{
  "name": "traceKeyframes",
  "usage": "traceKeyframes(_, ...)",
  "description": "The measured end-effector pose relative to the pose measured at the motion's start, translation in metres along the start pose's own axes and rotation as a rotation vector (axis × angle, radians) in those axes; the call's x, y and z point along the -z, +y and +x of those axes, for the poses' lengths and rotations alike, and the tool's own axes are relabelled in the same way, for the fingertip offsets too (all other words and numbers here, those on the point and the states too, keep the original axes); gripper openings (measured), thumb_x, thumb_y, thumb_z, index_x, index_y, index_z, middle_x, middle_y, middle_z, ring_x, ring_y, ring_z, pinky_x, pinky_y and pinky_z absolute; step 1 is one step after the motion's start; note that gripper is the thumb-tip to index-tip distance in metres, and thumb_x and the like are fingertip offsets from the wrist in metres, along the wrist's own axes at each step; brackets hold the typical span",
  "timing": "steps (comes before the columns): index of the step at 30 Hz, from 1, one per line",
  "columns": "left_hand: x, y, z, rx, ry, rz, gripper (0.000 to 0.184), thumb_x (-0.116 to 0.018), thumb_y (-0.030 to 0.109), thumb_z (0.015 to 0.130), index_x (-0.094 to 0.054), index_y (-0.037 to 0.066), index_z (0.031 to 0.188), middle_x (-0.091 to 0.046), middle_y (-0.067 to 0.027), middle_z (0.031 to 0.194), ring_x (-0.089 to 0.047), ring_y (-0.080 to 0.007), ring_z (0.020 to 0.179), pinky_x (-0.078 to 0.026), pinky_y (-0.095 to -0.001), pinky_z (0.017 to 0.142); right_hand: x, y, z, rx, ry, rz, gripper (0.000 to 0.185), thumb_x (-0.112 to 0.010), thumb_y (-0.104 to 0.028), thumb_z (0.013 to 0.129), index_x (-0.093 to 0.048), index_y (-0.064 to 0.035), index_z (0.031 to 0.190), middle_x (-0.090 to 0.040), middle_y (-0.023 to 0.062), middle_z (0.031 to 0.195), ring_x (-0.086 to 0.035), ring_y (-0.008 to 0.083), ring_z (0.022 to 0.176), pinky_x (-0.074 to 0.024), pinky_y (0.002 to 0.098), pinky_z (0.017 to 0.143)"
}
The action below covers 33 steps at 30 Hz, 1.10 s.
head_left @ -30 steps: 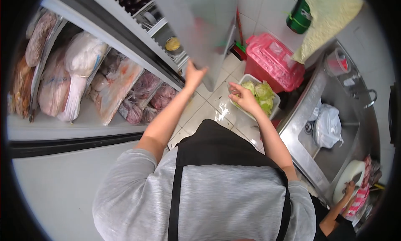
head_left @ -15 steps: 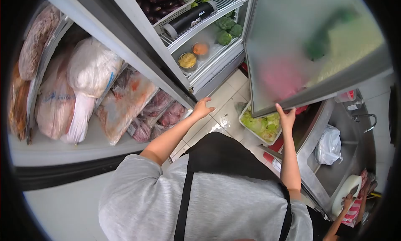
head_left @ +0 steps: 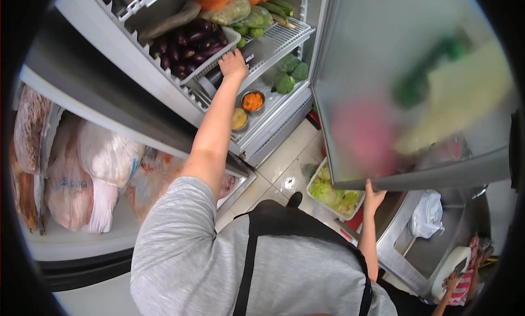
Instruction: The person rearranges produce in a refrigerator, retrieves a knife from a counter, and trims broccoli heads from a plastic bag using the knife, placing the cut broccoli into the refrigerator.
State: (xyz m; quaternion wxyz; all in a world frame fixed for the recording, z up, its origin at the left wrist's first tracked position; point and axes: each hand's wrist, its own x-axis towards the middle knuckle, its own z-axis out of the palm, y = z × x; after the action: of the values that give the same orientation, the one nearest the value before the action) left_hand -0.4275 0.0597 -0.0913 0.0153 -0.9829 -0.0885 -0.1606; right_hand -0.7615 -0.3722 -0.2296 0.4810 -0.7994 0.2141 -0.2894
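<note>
At left, a freezer compartment (head_left: 87, 245) contains clear bags of meat (head_left: 71, 184). To the right, within an open refrigerator, a pale slotted basket (head_left: 234, 39) holds dark eggplants (head_left: 183, 49). The left hand (head_left: 234, 67) reaches over a black cylinder (head_left: 254, 54) on a wire shelf, just beside the basket; its fingers curl downward, but whether they grasp the cylinder cannot be told. Nearer, two small bowls (head_left: 263, 103) contain orange and yellowish food respectively; green vegetables (head_left: 290, 75) lie to their right. A white tub (head_left: 327, 207) on the floor holds lettuce (head_left: 333, 193). The right hand (head_left: 373, 198) grips the near edge of the glass door (head_left: 350, 59). At right, a steel sink (head_left: 432, 256) contains a white plastic bag (head_left: 427, 216).
</note>
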Motion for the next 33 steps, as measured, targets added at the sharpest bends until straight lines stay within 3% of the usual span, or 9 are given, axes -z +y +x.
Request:
traceKeyframes(5,-0.041,0.008,0.024,-0.031,0.238,0.261,0.050,-0.060,0.023,0.068,-0.043,0.006,0.111,-0.052,-0.0113,0.102,-0.050,-0.0238,0.096,-0.035,-0.0429,0.078,-0.011,-0.015,-0.009,-0.135,-0.015,0.116,0.038,-0.066,-0.011,0.073,-0.048,0.0075,0.101,-0.053,0.0136,0.099,-0.052,0.0203,0.089,-0.0403,0.0312,0.082)
traceKeyframes(7,-0.028,0.028,0.034,0.041,0.098,0.185,0.023,-0.047,0.018,0.078,-0.057,0.008,0.096,-0.056,-0.0093,0.096,-0.052,-0.0224,0.091,-0.037,-0.0397,0.074,-0.012,-0.024,-0.010,-0.112,-0.050,0.114,0.036,-0.064,-0.007,0.074,-0.047,0.0082,0.102,-0.053,0.0141,0.100,-0.052,0.0211,0.089,-0.0408,0.0321,0.082)
traceKeyframes(14,-0.044,0.100,0.079,0.064,-0.085,0.473,0.041,-0.034,0.018,0.085,-0.036,0.002,0.122,-0.045,-0.0174,0.114,-0.048,-0.0360,0.097,-0.036,-0.0511,0.078,-0.006,-0.021,-0.002,-0.127,-0.081,0.009,0.033,-0.061,-0.007,0.077,-0.048,0.0081,0.103,-0.053,0.0155,0.102,-0.053,0.0228,0.092,-0.0398,0.0338,0.085)
traceKeyframes(22,-0.042,0.114,0.093,0.004,-0.047,0.482,0.044,-0.040,0.022,0.083,-0.037,0.000,0.121,-0.053,-0.0152,0.106,-0.050,-0.0331,0.095,-0.035,-0.0513,0.077,-0.009,-0.008,-0.004,-0.127,-0.003,0.027,0.037,-0.064,-0.008,0.074,-0.047,0.0068,0.104,-0.055,0.0157,0.102,-0.053,0.0225,0.093,-0.0392,0.0337,0.086)
traceKeyframes(25,-0.052,0.097,0.105,0.009,-0.101,0.026,0.032,-0.045,0.019,0.080,-0.048,0.007,0.109,-0.054,-0.0117,0.105,-0.053,-0.0261,0.094,-0.036,-0.0451,0.079,-0.011,-0.023,-0.005,-0.139,0.005,-0.013,0.034,-0.061,-0.007,0.076,-0.047,0.0091,0.103,-0.053,0.0164,0.101,-0.052,0.0239,0.092,-0.0403,0.0345,0.085)
traceKeyframes(27,-0.019,0.077,0.082,-0.054,-0.030,-0.061,0.049,-0.064,0.029,0.065,-0.049,0.007,0.107,-0.057,-0.0103,0.098,-0.054,-0.0256,0.092,-0.039,-0.0402,0.078,-0.013,-0.028,-0.003,-0.170,0.053,-0.057,0.035,-0.062,-0.008,0.076,-0.048,0.0094,0.102,-0.054,0.0165,0.101,-0.053,0.0240,0.091,-0.0403,0.0346,0.085)
traceKeyframes(28,-0.002,0.073,0.080,-0.080,-0.157,-0.123,0.067,-0.074,0.034,0.052,-0.048,0.005,0.107,-0.057,-0.0119,0.101,-0.054,-0.0255,0.094,-0.040,-0.0406,0.078,-0.014,-0.030,-0.003,-0.189,0.060,-0.105,0.035,-0.063,-0.010,0.076,-0.049,0.0096,0.101,-0.054,0.0166,0.100,-0.053,0.0241,0.090,-0.0404,0.0347,0.084)
traceKeyframes(30,0.005,0.076,0.090,-0.132,-0.302,-0.192,0.065,-0.067,0.031,0.055,-0.047,0.004,0.110,-0.054,-0.0157,0.108,-0.050,-0.0298,0.104,-0.030,-0.0478,0.091,-0.016,-0.035,-0.003,-0.188,0.092,-0.087,0.035,-0.064,-0.011,0.075,-0.049,0.0097,0.100,-0.055,0.0167,0.099,-0.053,0.0241,0.089,-0.0404,0.0348,0.084)
traceKeyframes(33,0.001,0.095,0.121,-0.144,-0.457,-0.278,0.059,-0.067,0.030,0.054,-0.053,0.007,0.107,-0.057,-0.0134,0.105,-0.053,-0.0275,0.102,-0.033,-0.0444,0.091,-0.019,-0.027,-0.004,-0.163,0.125,-0.056,0.034,-0.065,-0.011,0.075,-0.051,0.0095,0.098,-0.055,0.0161,0.097,-0.053,0.0234,0.086,-0.0405,0.0346,0.082)
